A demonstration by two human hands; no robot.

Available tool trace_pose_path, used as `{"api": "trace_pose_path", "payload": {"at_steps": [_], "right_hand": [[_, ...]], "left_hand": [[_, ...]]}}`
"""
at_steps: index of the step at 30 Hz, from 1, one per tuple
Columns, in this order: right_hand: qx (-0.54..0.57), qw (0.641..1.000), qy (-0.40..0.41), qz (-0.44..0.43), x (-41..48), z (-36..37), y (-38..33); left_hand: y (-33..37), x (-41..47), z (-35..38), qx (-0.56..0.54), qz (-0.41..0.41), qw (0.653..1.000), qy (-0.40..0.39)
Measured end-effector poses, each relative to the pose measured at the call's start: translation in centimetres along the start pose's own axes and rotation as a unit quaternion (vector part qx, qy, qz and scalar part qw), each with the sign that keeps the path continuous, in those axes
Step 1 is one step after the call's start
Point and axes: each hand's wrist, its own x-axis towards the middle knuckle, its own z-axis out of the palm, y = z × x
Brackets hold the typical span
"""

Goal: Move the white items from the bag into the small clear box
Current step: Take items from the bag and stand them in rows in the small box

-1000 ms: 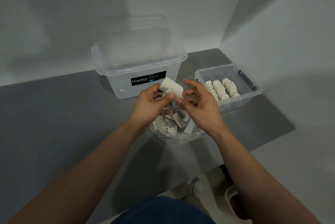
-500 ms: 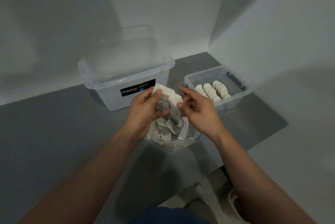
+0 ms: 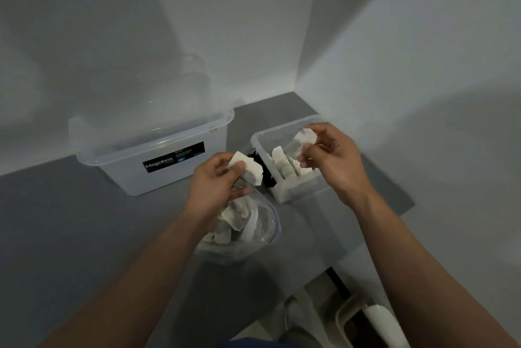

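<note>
Nearest, the clear bag (image 3: pixel 262 235) on the bench (image 3: pixel 84 220) holds loose white items (image 3: pixel 229 220). Your left grip (image 3: pixel 214 187), just above it, grasps one white piece (image 3: pixel 249 170). Your right grip (image 3: pixel 335 161) pinches a second piece (image 3: pixel 300 141) over the small clear box (image 3: pixel 293 192), above the packed rows (image 3: pixel 284 164) inside. The Megabox tub (image 3: pixel 158 150) sits farther back on the left.

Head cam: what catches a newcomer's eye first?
The right hand pinches a white item over the small clear box at centre right. The left hand grips another white piece just above the clear bag in the middle. A large Megabox bin sits behind, left.
</note>
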Motion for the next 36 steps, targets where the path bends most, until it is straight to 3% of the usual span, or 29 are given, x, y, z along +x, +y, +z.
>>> {"api": "trace_pose_path", "payload": {"at_steps": [6,8,10,12,15,17,20,30,36], "right_hand": [[0.021,0.999,0.012,0.027,5.0,-6.0,-0.7],[-0.03,0.999,0.008,0.019,6.7,-7.4,-0.4],[-0.166,0.986,-0.015,-0.001,8.8,-8.6,0.7],[-0.323,0.942,-0.096,-0.013,10.7,-9.4,2.1],[-0.487,0.838,-0.245,-0.019,12.5,-9.4,4.2],[-0.544,0.774,-0.322,-0.033,13.3,-9.1,5.3],[-0.583,0.706,-0.4,-0.046,14.6,-8.4,6.4],[-0.688,0.535,-0.474,-0.123,17.1,-5.8,9.1],[-0.741,0.47,-0.445,-0.18,17.2,-5.2,11.5]], "left_hand": [[-0.3,1.8,4.4,0.005,-0.006,1.0,-0.003],[-0.4,2.5,5.6,0.008,-0.003,1.0,0.004],[-0.5,3.2,6.6,0.015,-0.002,1.0,0.014],[-0.7,3.9,7.3,0.019,0.003,1.0,0.02],[-0.8,4.7,8.3,0.01,0.009,0.999,0.046],[-1.0,5.2,9.2,0.009,0.01,0.998,0.061],[-1.7,5.5,10.0,0.011,0.007,0.997,0.071],[-2.7,6.1,11.3,-0.03,-0.018,0.991,0.131],[-2.9,6.1,11.6,-0.04,-0.045,0.989,0.133]]}}
